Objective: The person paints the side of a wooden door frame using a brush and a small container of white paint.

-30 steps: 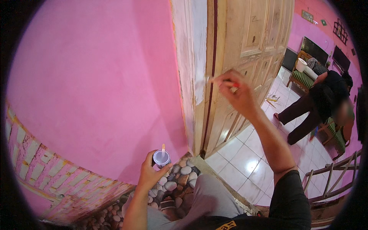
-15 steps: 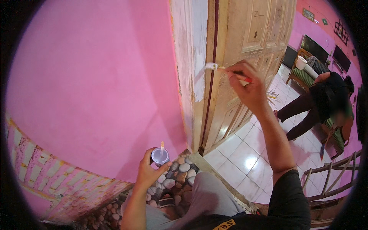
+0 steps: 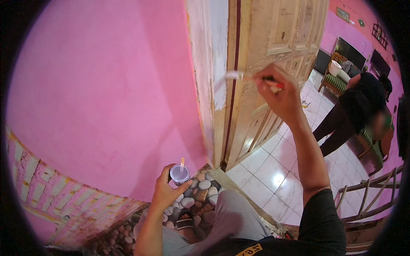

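My left hand (image 3: pixel 167 190) is wrapped round a small open can of pale paint (image 3: pixel 180 175), low in front of the pink wall. A flat wooden stick (image 3: pixel 182 164) stands up out of the can. Higher up, my right hand (image 3: pixel 279 96) grips a paintbrush (image 3: pixel 235 75) with a bit of red at its handle. The brush's whitish tip is smeared by motion and points left, near the edge of the door frame (image 3: pixel 220 55). Fresh pale paint covers part of that frame; its lower part shows bare wood. I cannot tell whether the bristles touch it.
A worn wooden door (image 3: pixel 290 42) stands beside the frame, with white floor tiles (image 3: pixel 260 170) beyond. Another person (image 3: pixel 363 102) bends over by a green striped seat (image 3: pixel 335 83). A wooden ladder-like frame (image 3: pixel 367 196) lies at lower right. Pebble-patterned flooring (image 3: pixel 188 202) is underfoot.
My right hand and the brush have shifted slightly, the brush tip now more blurred. The can has barely moved. The other person has bent and shifted a little.
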`<state>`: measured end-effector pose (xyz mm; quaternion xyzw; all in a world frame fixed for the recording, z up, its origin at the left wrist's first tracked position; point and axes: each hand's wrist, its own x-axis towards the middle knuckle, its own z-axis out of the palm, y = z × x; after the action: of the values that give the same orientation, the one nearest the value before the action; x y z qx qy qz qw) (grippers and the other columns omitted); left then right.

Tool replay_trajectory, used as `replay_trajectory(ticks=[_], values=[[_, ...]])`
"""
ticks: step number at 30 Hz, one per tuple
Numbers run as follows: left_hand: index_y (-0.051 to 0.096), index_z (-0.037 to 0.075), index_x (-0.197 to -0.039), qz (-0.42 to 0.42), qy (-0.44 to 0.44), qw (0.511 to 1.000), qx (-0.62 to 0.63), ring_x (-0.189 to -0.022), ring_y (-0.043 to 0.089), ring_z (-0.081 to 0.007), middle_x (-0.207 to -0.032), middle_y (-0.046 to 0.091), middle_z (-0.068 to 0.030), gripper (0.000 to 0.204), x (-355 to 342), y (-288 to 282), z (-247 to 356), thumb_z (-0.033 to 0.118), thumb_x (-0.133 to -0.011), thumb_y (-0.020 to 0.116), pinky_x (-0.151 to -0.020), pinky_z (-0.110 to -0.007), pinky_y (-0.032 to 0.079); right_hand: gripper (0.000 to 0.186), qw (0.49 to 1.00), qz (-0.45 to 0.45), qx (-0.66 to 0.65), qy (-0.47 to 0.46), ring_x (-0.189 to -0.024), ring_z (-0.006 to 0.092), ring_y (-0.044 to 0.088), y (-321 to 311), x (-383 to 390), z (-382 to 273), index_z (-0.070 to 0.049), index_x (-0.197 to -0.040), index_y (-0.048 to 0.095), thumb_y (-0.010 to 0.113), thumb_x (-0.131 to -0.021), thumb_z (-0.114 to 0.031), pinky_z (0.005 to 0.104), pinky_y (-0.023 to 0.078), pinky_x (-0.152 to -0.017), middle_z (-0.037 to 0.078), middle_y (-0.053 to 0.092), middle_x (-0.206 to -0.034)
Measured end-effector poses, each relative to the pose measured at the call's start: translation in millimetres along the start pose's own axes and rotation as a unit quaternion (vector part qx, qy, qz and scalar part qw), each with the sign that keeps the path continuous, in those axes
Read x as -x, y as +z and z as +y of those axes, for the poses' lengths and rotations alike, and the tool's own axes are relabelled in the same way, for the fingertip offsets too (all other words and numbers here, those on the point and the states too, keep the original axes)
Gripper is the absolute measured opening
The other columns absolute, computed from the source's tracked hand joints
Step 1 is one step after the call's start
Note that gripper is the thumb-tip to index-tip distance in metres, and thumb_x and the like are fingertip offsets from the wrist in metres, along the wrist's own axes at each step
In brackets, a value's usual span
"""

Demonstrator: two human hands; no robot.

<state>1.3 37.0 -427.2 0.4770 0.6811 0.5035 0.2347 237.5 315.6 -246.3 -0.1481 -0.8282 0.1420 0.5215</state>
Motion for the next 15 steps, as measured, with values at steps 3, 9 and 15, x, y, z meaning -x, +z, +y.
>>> replay_trajectory(ticks=[3, 9, 15], values=[[0.055, 0.000, -0.125, 0.000, 0.013, 1.000, 0.002, -0.096, 0.065, -0.0153, -0.106, 0.069, -0.0092, 0.062, -1.6, 1.7, 1.7, 0.020, -0.077, 0.089, -0.088, -0.032, 0.054, 0.009, 0.984, -0.162, -0.025, 0.074, -0.083, 0.0167, 0.067, 8.7, 24.7, 8.7, 0.001, -0.099, 0.067, 0.067, -0.093, -0.005, 0.0285, 0.055, -0.068, 0.010, 0.062, -0.091], [0.055, 0.001, -0.124, 0.001, 0.005, 1.000, -0.003, -0.097, 0.066, -0.0155, -0.105, 0.069, -0.0098, 0.061, -3.8, 1.9, 2.3, 0.020, -0.077, 0.089, -0.089, -0.032, 0.054, 0.012, 0.997, -0.050, -0.051, 0.028, -0.083, 0.0160, 0.060, 18.7, 6.3, 6.8, 0.000, -0.100, 0.068, 0.063, -0.089, 0.002, 0.0254, 0.048, -0.067, 0.008, 0.061, -0.092], [0.055, 0.002, -0.124, 0.001, 0.016, 1.000, -0.012, -0.097, 0.067, -0.0160, -0.104, 0.069, -0.0091, 0.061, -5.1, -0.8, 2.4, 0.020, -0.077, 0.089, -0.089, -0.033, 0.054, 0.010, 0.989, -0.146, -0.015, 0.034, -0.073, 0.0183, 0.063, 21.1, 44.7, 10.2, -0.001, -0.095, 0.067, 0.071, -0.086, -0.004, 0.0290, 0.052, -0.062, 0.009, 0.062, -0.088]])
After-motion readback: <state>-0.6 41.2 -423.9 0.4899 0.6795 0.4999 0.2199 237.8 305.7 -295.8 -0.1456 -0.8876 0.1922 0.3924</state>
